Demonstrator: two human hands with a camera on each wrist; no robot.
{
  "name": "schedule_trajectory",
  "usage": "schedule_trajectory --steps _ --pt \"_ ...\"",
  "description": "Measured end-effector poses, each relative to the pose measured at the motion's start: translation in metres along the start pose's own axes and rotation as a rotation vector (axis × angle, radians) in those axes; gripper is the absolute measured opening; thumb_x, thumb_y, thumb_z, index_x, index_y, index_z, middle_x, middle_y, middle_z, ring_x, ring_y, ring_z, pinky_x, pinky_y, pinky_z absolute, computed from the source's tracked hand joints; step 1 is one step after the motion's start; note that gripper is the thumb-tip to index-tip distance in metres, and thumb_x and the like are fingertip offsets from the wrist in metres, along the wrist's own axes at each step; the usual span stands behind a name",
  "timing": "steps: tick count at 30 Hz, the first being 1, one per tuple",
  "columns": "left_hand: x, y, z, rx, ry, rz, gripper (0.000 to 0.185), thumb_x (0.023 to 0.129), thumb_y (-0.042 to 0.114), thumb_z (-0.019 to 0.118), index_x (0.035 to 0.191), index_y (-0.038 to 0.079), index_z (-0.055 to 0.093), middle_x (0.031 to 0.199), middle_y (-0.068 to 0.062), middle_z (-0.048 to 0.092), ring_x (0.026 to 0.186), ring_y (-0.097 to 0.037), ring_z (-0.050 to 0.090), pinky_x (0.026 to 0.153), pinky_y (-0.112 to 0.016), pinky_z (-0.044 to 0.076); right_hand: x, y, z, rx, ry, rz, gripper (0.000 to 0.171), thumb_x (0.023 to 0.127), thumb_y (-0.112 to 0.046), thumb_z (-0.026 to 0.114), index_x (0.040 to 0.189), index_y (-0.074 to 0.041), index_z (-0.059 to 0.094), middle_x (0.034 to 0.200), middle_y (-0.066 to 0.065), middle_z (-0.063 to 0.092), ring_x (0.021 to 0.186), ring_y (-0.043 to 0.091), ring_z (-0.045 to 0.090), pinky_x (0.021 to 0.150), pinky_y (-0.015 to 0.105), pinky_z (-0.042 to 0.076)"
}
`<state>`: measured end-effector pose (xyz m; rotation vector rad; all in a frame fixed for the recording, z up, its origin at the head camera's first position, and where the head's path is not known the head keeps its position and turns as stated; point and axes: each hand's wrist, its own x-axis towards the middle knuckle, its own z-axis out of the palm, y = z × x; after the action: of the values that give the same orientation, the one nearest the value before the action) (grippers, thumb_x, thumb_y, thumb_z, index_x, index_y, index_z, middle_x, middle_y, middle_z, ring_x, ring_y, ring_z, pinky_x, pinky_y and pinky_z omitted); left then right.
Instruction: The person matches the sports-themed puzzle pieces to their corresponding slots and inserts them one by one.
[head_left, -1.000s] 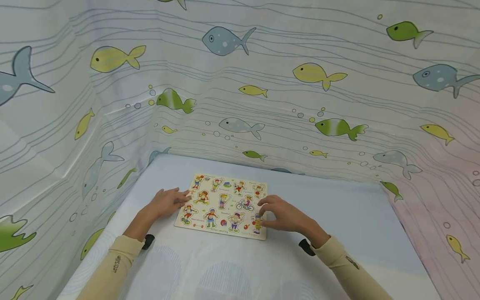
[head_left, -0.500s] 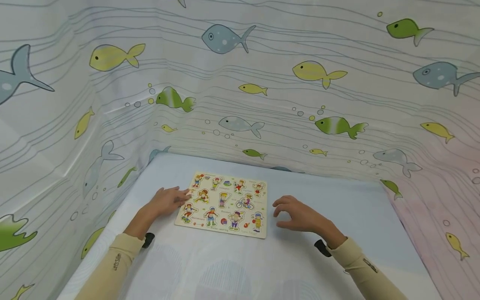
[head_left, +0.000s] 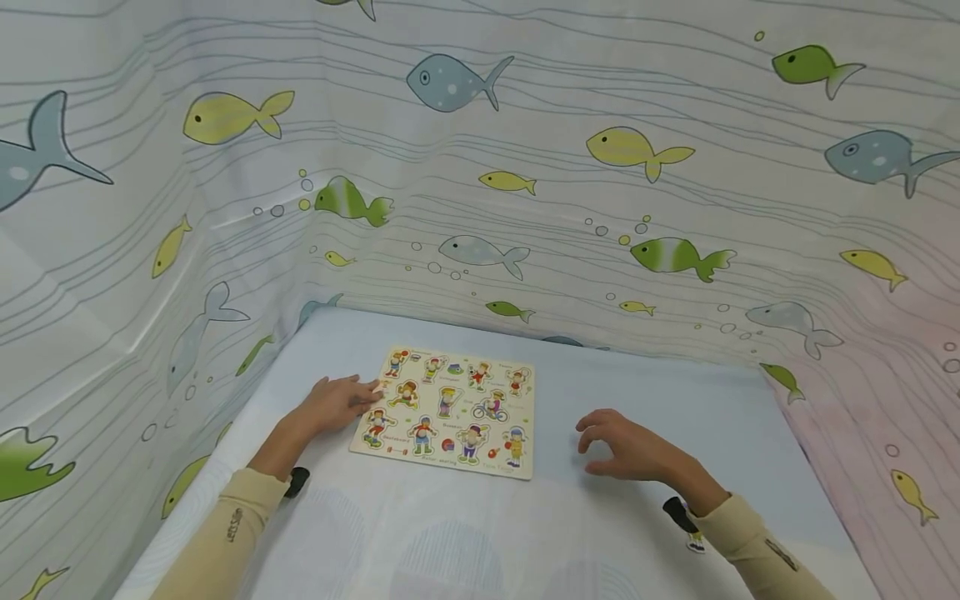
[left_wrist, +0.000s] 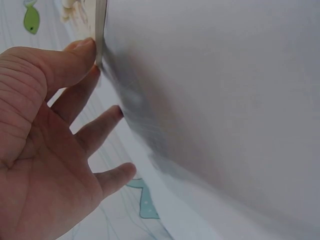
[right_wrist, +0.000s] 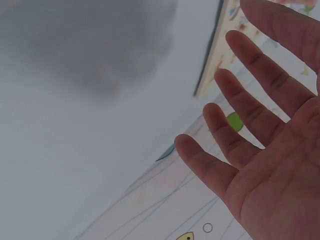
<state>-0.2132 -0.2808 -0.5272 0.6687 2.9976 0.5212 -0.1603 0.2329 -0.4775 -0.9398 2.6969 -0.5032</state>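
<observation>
A flat puzzle board (head_left: 459, 406) with colourful figures of children at sports lies on the table. My left hand (head_left: 337, 404) is at its left edge; in the left wrist view, thumb and forefinger pinch the board's edge (left_wrist: 100, 30) while the other fingers spread. To the right of the board hovers my right hand (head_left: 626, 446), fingers apart and slightly bent, holding nothing. Its palm and fingers show in the right wrist view, with the board's corner (right_wrist: 212, 60) beyond them. Near the right wrist lies a small loose figure piece (head_left: 696, 543), partly hidden by the wrist camera and sleeve.
A pale cloth with faint circle patterns covers the table (head_left: 450, 550). Hanging sheets printed with fish (head_left: 480, 250) enclose it at the back and both sides. A black wrist camera (head_left: 297, 482) sits under the left wrist, another (head_left: 679, 515) under the right.
My right hand has left the figure at the board's lower right corner and moved right and nearer to me. The loose figure piece has come into view beside that wrist. The left hand stays put.
</observation>
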Motion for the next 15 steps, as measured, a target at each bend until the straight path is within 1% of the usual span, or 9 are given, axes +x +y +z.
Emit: schedule_trajectory --steps 7,9,15 --pt "-0.001 0.002 0.000 -0.015 -0.009 -0.002 0.032 0.093 0.016 0.068 0.124 0.010 0.069 0.138 -0.009 0.057 0.130 -0.048 0.044 0.097 -0.078 0.025 -0.020 0.009 -0.003 -0.023 -0.035 -0.015 0.018 0.082 -0.019 0.081 0.097 -0.017 0.072 0.126 0.010 0.060 0.122 0.033 0.048 0.098 0.055 0.044" --pt "-0.001 0.002 0.001 -0.005 -0.010 -0.004 0.032 0.093 0.017 0.067 0.124 0.010 0.069 0.139 -0.008 0.056 0.130 -0.048 0.044 0.097 -0.078 0.025 -0.024 0.012 -0.003 -0.023 -0.050 -0.014 0.019 0.081 -0.019 0.081 0.098 -0.016 0.072 0.126 0.011 0.060 0.122 0.034 0.049 0.098 0.056 0.044" --pt "-0.002 0.000 0.001 0.019 0.007 0.003 0.030 0.093 0.016 0.068 0.122 0.011 0.071 0.137 -0.009 0.058 0.129 -0.047 0.046 0.096 -0.078 0.027 -0.036 0.025 0.002 -0.019 -0.081 0.029 0.021 0.079 -0.020 0.082 0.098 -0.017 0.072 0.126 0.009 0.060 0.123 0.034 0.047 0.099 0.055 0.043"
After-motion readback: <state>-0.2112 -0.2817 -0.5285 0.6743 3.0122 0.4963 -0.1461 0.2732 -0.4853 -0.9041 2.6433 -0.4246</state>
